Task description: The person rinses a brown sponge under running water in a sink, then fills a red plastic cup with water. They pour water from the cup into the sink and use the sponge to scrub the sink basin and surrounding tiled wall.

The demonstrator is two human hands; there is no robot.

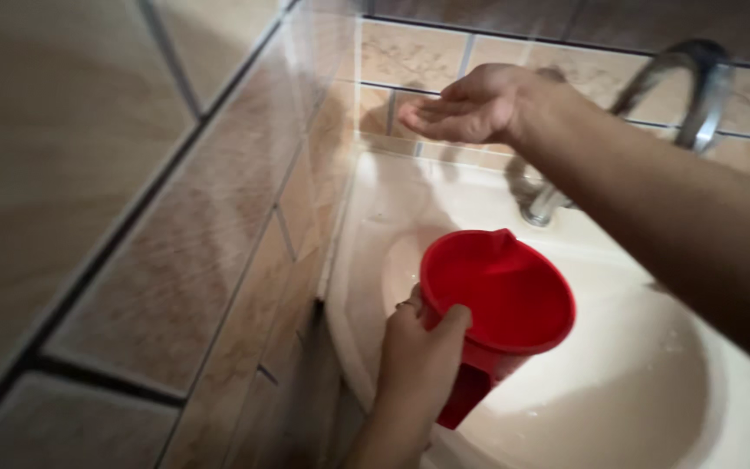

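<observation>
Left hand [418,356], fingers wrapped around the handle of a red jug [496,300] over the white basin [644,391]; right hand [475,108] flat, fingers extended, beside the curved tap [687,87].

Left hand [418,352] clenched, right hand [470,108] outstretched

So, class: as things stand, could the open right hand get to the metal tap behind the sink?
Probably yes. The right hand hovers open and empty near the tap, nothing between them. The left hand holds the red jug lower down, clear of that path.
</observation>
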